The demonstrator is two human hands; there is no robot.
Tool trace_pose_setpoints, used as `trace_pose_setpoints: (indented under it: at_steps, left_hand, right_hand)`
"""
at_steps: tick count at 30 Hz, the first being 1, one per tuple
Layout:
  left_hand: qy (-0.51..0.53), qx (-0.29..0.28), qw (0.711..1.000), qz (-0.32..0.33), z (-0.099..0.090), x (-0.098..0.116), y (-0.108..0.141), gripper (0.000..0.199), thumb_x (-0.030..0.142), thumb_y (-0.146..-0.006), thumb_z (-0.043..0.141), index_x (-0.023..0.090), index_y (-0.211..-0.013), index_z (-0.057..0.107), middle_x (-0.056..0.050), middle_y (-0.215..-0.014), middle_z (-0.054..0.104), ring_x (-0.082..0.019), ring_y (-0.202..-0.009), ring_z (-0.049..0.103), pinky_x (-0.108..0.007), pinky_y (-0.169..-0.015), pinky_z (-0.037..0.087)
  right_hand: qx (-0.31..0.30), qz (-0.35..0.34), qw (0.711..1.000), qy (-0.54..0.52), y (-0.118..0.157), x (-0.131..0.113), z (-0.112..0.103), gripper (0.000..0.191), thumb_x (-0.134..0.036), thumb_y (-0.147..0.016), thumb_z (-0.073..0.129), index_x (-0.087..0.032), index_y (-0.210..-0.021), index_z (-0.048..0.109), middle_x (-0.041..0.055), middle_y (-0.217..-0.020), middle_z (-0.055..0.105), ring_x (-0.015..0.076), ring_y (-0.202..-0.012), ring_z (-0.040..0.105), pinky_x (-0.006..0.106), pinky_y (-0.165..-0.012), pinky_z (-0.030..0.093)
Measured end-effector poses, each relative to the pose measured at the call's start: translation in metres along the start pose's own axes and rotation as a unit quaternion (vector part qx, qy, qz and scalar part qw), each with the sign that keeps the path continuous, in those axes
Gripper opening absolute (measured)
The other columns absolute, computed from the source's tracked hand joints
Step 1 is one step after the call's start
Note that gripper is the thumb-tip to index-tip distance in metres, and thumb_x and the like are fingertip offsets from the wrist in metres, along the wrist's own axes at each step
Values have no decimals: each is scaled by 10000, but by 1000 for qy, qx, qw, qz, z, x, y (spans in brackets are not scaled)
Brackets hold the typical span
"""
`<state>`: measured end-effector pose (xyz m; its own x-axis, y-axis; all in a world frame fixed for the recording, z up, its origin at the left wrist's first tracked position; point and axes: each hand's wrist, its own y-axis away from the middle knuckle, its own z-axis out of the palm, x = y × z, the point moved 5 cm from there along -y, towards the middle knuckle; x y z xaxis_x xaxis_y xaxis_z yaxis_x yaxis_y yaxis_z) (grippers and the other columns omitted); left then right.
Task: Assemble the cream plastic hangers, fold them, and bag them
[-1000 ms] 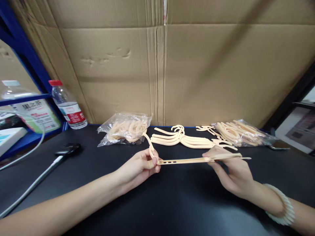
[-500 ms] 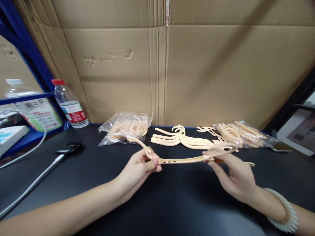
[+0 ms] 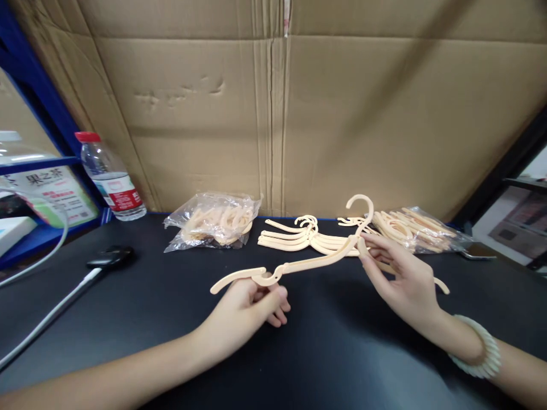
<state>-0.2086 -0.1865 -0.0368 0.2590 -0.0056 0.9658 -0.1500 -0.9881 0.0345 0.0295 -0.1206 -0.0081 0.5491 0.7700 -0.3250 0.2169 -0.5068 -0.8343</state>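
Observation:
A beige folding clothes hanger [image 3: 314,263] is held up over the table, its hook at the top and its jointed left arm reaching left. My right hand [image 3: 399,279] pinches it near the base of the hook; the hanger's other arm passes behind that hand and shows at the right. Under the left joint is my left hand [image 3: 256,304], fingers loosely curled and nothing visible inside them. It is close to the hanger's end piece; whether they touch I cannot tell. Behind lies a stack of similar hangers [image 3: 284,240].
A clear bag of beige parts [image 3: 213,219] lies at the back left, another bag of beige pieces [image 3: 416,228] at the back right. A red-capped bottle [image 3: 115,182] stands by the blue shelf. A black device [image 3: 110,257] with a white cable lies left on the black table [image 3: 325,353].
The hanger has turned so that its hook now points up and its left end piece points down-left. My left hand has loosened its pinch on the left joint and sits lower.

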Motion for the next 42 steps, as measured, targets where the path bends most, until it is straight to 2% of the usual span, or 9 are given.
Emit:
trace_pose_setpoints:
  at_steps: [2,6,8,10,15,19,33,37,42]
  left_hand:
    - [-144,-57,983,100,10,12,9,207,254,-884,544,143,-746,652,-70,-795,686,-181,-745,655,-292,-685,551]
    - [-334,-157,873,320,30,35,34,173,116,-875,521,146,-941,678,-101,-1043,697,-222,-1003,619,-332,-910,515]
    - [-397,-168,828,359,33,37,39,233,139,-874,550,145,-1081,657,-121,-1217,655,-270,-1176,552,-400,-1039,447]
    - [-442,-148,811,353,32,33,38,325,186,-877,569,152,-1198,610,-134,-1347,581,-308,-1289,469,-479,-1100,382]
    - [-465,-58,834,292,21,18,28,443,217,-867,581,214,-1308,537,-108,-1438,499,-318,-1323,438,-537,-1094,367]
    - [-466,-88,833,284,22,18,26,421,238,-872,568,224,-1292,554,-102,-1383,555,-313,-1283,479,-528,-1098,357]
    - [-459,-91,842,269,19,18,23,385,268,-894,541,268,-1278,566,-89,-1384,550,-317,-1272,486,-494,-1061,410]
    - [-445,-46,851,277,18,17,22,361,234,-869,568,266,-1227,597,-77,-1356,569,-301,-1264,482,-469,-1074,394]
    - [-438,-52,852,281,19,16,22,360,237,-874,559,273,-1231,593,-75,-1351,572,-297,-1265,476,-460,-1070,390]
  right_hand:
    - [-4,-1,1000,3,-3,0,1,274,-160,-883,588,-195,-1154,604,57,-949,693,136,-707,639,261,-694,578]
    - [-65,-44,997,4,-1,-3,10,272,-142,-896,560,-172,-1164,595,70,-949,684,146,-747,638,271,-718,559]
    - [-118,-57,991,-4,2,-4,17,275,-137,-902,543,-168,-1172,586,75,-967,678,156,-800,647,272,-738,553]
    - [-169,-59,984,-12,6,-4,23,274,-136,-907,528,-175,-1173,583,80,-1000,676,168,-858,649,282,-764,549]
    - [-262,-77,962,-5,10,-9,30,226,-155,-916,512,-191,-1108,626,70,-932,674,196,-860,621,329,-761,526]
    - [-310,-68,948,-5,10,-11,32,227,-142,-915,504,-201,-1080,648,55,-887,667,191,-825,605,322,-732,511]
    - [-350,-16,936,36,1,5,25,163,-194,-882,541,-206,-938,694,52,-870,675,196,-856,626,326,-772,504]
    - [-346,12,937,49,2,12,27,197,-256,-895,548,-191,-1038,666,83,-1008,649,211,-924,629,342,-804,518]
    - [-364,30,929,57,0,15,27,257,-317,-904,545,-187,-1107,633,100,-1105,625,224,-962,628,374,-855,517]
